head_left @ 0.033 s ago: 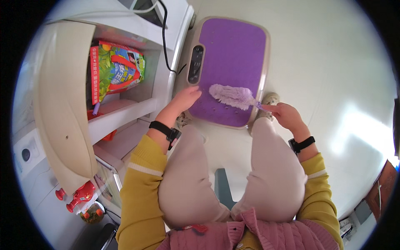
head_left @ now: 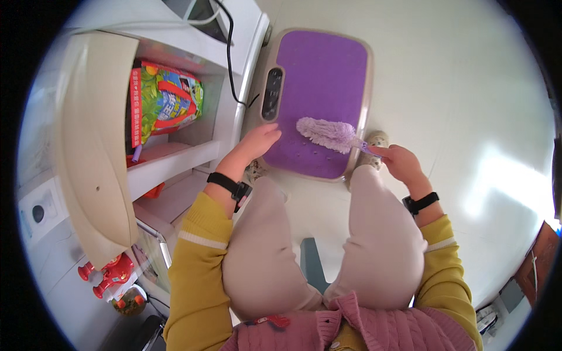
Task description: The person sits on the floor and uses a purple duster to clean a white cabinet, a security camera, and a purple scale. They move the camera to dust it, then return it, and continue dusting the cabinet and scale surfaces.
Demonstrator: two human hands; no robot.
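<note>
A fluffy pale-purple duster (head_left: 328, 134) is in my right hand (head_left: 400, 162), whose closed fingers grip its purple handle. The duster's head lies across the lower part of a flat exercise platform (head_left: 325, 76) with a purple top and a beige rim. Whether the fibres press on the surface or hover just above it, I cannot tell. At the platform's lower left edge is my left hand (head_left: 263, 142), fingers stretched forward and holding nothing visible. A dark control panel (head_left: 272, 93) is set into the platform just beyond that hand.
White shelving (head_left: 175, 167) on the left holds a colourful bag (head_left: 170, 99). A beige curved panel (head_left: 96, 152) stands before it. A black cable (head_left: 230, 52) hangs beside the platform. Red figurines (head_left: 114, 274) sit lower left. My shoes flank the platform's near end.
The view has shifted slightly, so the platform and shelving sit a little differently. Both hands and the duster keep nearly the same places, and the right hand's grip is unchanged.
</note>
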